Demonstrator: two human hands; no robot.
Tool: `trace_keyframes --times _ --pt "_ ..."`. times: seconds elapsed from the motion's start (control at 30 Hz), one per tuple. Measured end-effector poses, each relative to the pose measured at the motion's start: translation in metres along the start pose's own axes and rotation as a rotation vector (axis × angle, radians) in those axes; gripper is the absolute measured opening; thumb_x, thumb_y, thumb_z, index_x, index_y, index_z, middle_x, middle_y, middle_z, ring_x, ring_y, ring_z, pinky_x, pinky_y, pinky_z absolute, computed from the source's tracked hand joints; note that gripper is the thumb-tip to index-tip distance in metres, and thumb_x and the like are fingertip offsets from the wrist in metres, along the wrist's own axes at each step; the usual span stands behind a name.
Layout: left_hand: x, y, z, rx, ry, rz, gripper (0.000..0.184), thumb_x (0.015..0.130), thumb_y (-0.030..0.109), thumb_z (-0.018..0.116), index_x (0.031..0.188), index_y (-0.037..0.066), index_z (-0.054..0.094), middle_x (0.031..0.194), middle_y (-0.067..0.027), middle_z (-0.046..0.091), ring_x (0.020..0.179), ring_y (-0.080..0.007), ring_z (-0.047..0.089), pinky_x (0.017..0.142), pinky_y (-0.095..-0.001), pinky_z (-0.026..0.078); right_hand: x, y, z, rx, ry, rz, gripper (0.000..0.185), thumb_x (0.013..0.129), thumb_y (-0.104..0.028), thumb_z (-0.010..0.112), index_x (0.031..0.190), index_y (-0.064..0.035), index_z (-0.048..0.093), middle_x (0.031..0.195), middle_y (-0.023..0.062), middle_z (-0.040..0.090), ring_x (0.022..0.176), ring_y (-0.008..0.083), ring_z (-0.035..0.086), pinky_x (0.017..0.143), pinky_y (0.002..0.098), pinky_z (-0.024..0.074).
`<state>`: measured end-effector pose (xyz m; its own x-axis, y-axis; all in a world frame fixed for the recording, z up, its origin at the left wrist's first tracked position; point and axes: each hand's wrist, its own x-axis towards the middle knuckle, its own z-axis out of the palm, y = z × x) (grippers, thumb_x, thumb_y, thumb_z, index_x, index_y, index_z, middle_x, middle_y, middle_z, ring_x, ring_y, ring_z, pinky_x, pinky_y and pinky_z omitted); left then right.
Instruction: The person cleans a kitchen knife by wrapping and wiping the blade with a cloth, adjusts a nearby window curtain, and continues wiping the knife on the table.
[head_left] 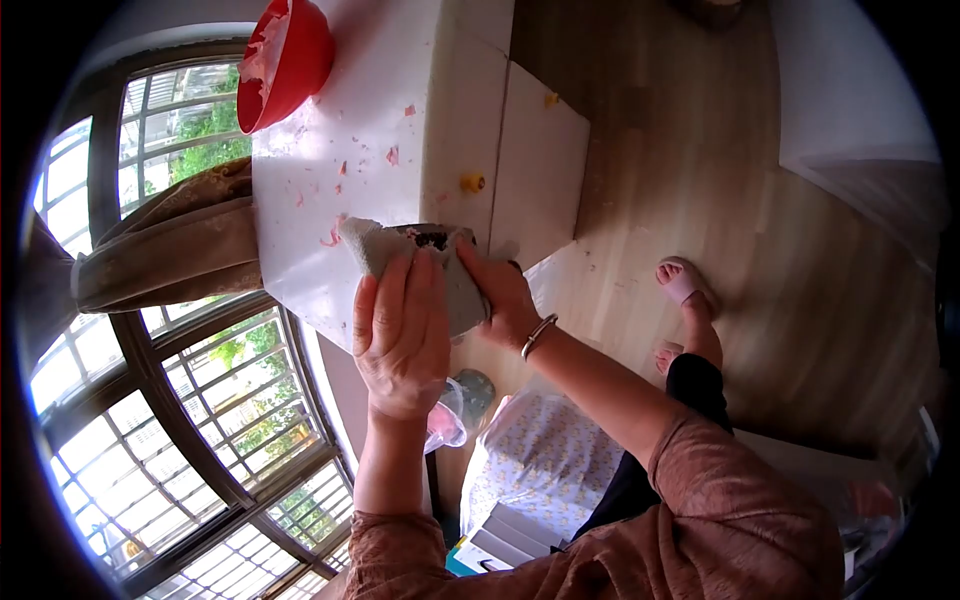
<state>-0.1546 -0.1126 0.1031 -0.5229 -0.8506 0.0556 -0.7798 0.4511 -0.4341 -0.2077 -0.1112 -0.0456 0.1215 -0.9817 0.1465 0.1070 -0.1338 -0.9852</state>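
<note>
My left hand [402, 335] is closed over a light grey, textured cloth [368, 245], its fingers pressing the cloth against a grey, flat-sided object [465, 312]. My right hand [500, 292], with a metal bangle at the wrist, grips this object from the right, thumb on its upper edge. A dark, speckled patch shows at the object's top between the hands; its kind I cannot make out. Both hands are at the near corner of a white cabinet top [380, 60]. Small pink scraps [392, 155] lie scattered on that surface.
A red bowl [300, 75] with pinkish-white stuff inside stands at the far left of the cabinet top. Yellow knobs [473, 182] stick out from the cabinet's side. Barred windows and a brown curtain [190, 245] are on the left. Below stands a clear plastic container [447, 420].
</note>
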Motion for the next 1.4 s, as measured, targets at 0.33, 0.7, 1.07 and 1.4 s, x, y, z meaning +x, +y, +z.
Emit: trace_keyframes --times 0.33,0.7,1.07,1.4 --pt "-0.008 0.005 0.0 -0.013 -0.039 -0.003 0.029 0.075 0.008 0.048 0.099 0.0 0.061 0.106 -0.0056 0.059 0.107 -0.0209 0.049 0.098 -0.0366 0.031 -0.012 0.003 0.003 -0.035 -0.005 -0.004 0.067 0.064 -0.011 0.064 0.124 -0.0057 0.036 0.083 0.0168 0.058 0.075 0.0358 0.057 0.065 0.042 0.0453" --pt "-0.001 -0.002 -0.002 -0.046 -0.026 -0.064 0.029 0.073 0.009 0.049 0.098 0.002 0.062 0.105 -0.0054 0.059 0.106 -0.0211 0.049 0.097 -0.0371 0.032 -0.008 0.004 -0.001 -0.067 0.011 -0.044 0.074 0.061 -0.012 0.066 0.127 -0.007 0.035 0.075 0.0127 0.057 0.068 0.0328 0.056 0.058 0.0397 0.0439" --pt "0.05 -0.018 0.011 -0.254 0.14 0.003 0.028 0.069 0.008 0.05 0.094 -0.001 0.06 0.103 -0.0088 0.058 0.104 -0.024 0.05 0.095 -0.0417 0.035 0.023 0.01 -0.014 -0.092 0.071 -0.076 0.078 0.066 -0.023 0.067 0.132 -0.0111 0.028 0.087 0.0177 0.059 0.078 0.0359 0.057 0.065 0.0421 0.0457" --pt "0.115 -0.036 0.025 -0.225 0.248 0.028 0.025 0.066 0.005 0.052 0.089 -0.002 0.059 0.098 -0.0075 0.058 0.103 -0.0231 0.05 0.095 -0.039 0.037 0.098 0.011 -0.03 -0.055 0.232 -0.047 0.07 0.069 -0.01 0.062 0.132 -0.0144 0.032 0.1 0.018 0.058 0.087 0.0349 0.057 0.074 0.0365 0.0474"
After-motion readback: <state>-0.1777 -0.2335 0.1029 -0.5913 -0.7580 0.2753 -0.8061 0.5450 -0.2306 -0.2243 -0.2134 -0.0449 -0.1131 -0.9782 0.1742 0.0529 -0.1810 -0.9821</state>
